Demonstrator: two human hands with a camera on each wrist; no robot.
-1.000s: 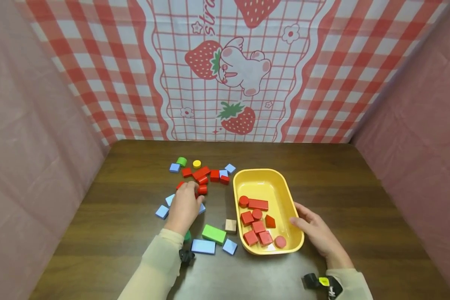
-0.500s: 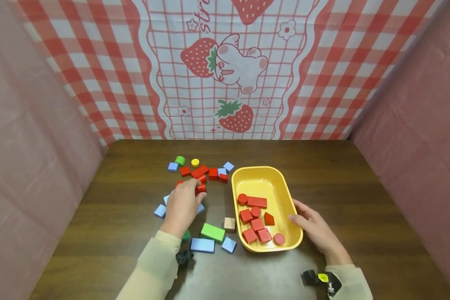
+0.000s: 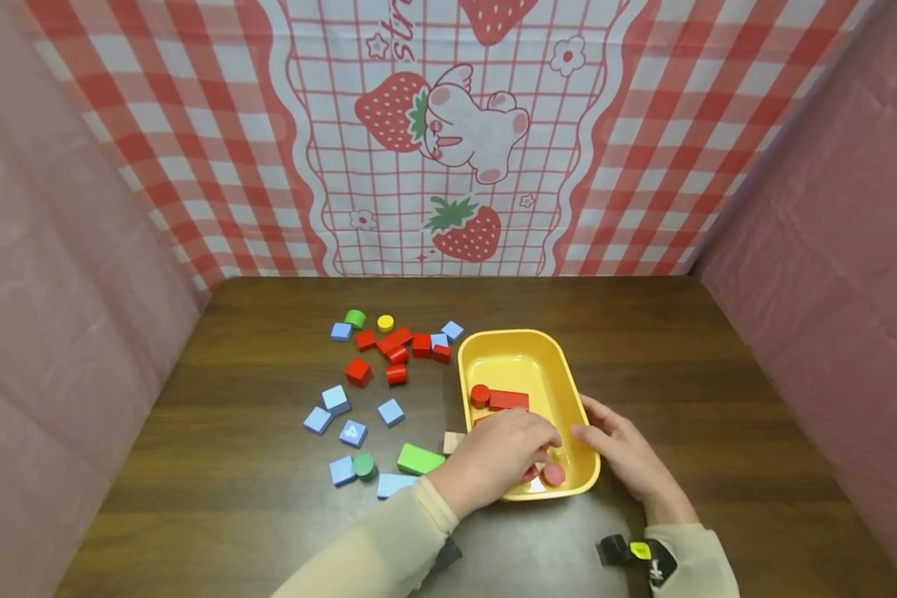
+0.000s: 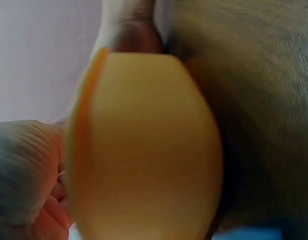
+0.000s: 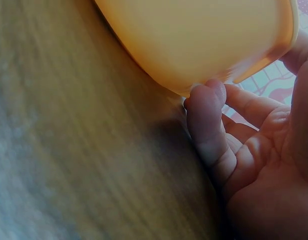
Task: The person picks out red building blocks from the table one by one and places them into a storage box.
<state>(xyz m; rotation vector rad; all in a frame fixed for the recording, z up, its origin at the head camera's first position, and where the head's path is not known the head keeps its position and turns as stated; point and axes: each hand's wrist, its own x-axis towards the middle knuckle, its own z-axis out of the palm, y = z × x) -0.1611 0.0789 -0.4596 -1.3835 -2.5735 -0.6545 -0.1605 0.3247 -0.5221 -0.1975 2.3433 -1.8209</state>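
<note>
The right hand (image 3: 628, 465) pinches the rim of the yellow tub (image 3: 519, 370) — likely to steady it — while the left hand (image 3: 497, 455) curls above red blocks (image 3: 508, 400) inside, its grip too hidden to tell.

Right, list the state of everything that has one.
Yellow tub, upright, open-topped, partly filled.
Left hand, over tub, fingers curled, grip unclear.
Right hand, gripping tub's side.
Dark green cylinder, standing on end.
Nearer loose red cylinder, on its side.
Yellow disc, lying flat.
Light green cuboid, lying flat.

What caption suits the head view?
Right hand grips a tray of red blocks, left hand over it.
</note>
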